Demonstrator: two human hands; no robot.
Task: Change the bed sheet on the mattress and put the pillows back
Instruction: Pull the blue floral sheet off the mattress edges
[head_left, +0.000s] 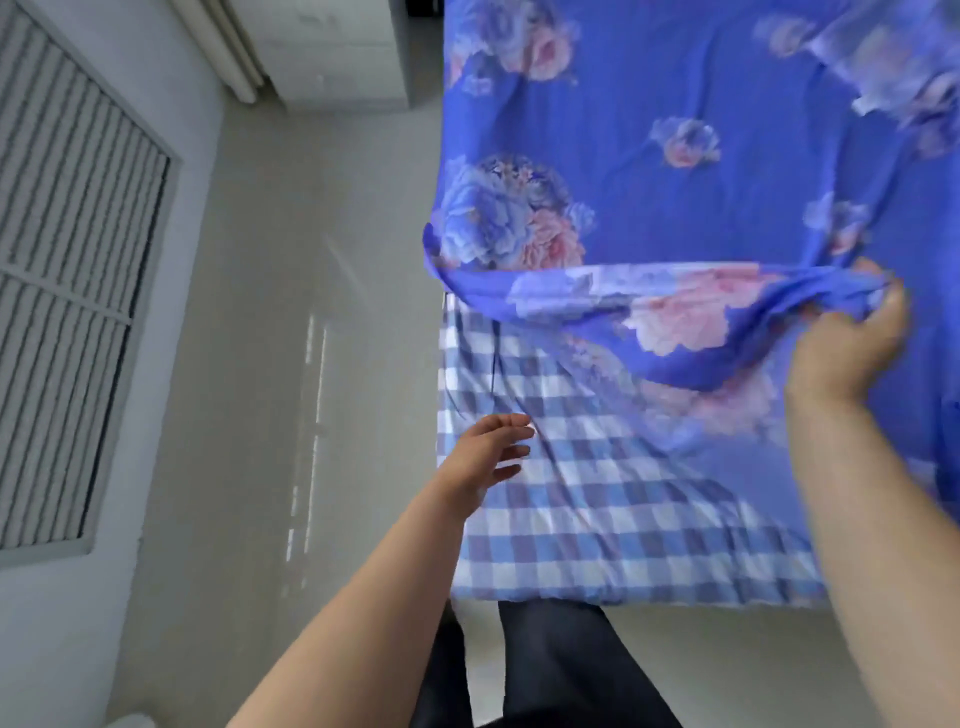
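Nearest the cam: two bare forearms reaching fwd over dark trouser legs (561, 670). Right hand (844, 338) has fingers curled round a bunched edge of the blue floral sheet (675, 156), holding it lifted above the bed. Left hand (491, 449) hangs w/ fingers loose and spread, gripping nothing, at the bed's left edge over the checked sheet (597, 519); can't tell if fingertips touch the cloth.

Floral sheet covers the far and right part of the mattress, its near edge folded back on itself in a raised band running from the left bed edge to the right hand. Below that fold the blue-and-white checked sheet lies exposed across the near end, wrinkled, down to the foot of the bed.

Handling, by the look: thin, light, very soft fabric, drapes and creases freely, no stiffness, so it'll sag btw grip points and billow if flicked. Not fragile, maybe a bit slick. Best taken at the hem or corners, one hand per side, gathered in a fistful rather than pinched, to spread it evenly.

Which sheet is going on vs coming off isn't clear. No pillows in view.

Outward: pale grey floor (311, 312) left of bed, louvred door (67, 260) on the left wall, white cabinet (332, 47) at top.
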